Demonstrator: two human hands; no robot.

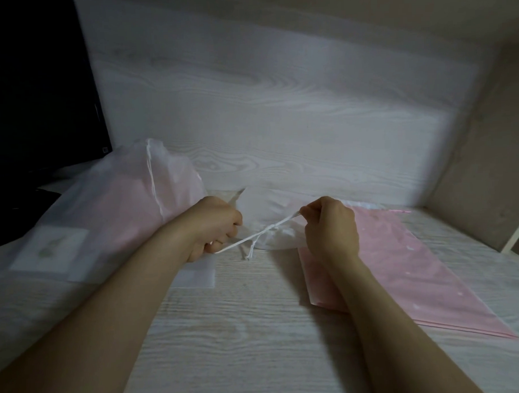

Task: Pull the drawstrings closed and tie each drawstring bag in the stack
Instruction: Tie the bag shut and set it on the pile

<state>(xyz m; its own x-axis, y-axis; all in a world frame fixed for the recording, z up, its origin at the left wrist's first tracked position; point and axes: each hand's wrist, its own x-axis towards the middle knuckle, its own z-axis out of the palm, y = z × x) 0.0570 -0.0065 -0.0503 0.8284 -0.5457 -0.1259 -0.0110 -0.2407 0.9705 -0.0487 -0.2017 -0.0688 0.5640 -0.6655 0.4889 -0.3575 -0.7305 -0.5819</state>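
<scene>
Holding a white drawstring (264, 232) taut between my two hands, I see everything from the head camera, which looks down at the pale wood-grain table (257, 328). My left hand (215, 228) is curled into a fist around one end of the cord, low and close to me. My right hand (331, 227) pinches the other end between thumb and fingertips, a little higher and farther away. The cord runs as a slanted line between them. Where it meets the bag's neck, two short loose ends (250, 252) hang down toward the table; the spot is too blurred for me to tell whether a knot sits there.

The drawstring bag (270, 209) I am working on is whitish and translucent. Its mouth is bunched up at the cord, and it lies on the table just behind and between my hands. Under my right wrist, stretching off to the right, lies a flat stack of pink bags (416, 267) with roughly aligned edges.

To my left sits a puffy heap of frosted bags (126, 207) with pink showing through. A thin white cord (151, 176) trails down over it, and a pale square label (48, 250) is on its near side. A dark screen (37, 95) stands at the far left, and a wood-grain panel (278, 92) backs the table.
</scene>
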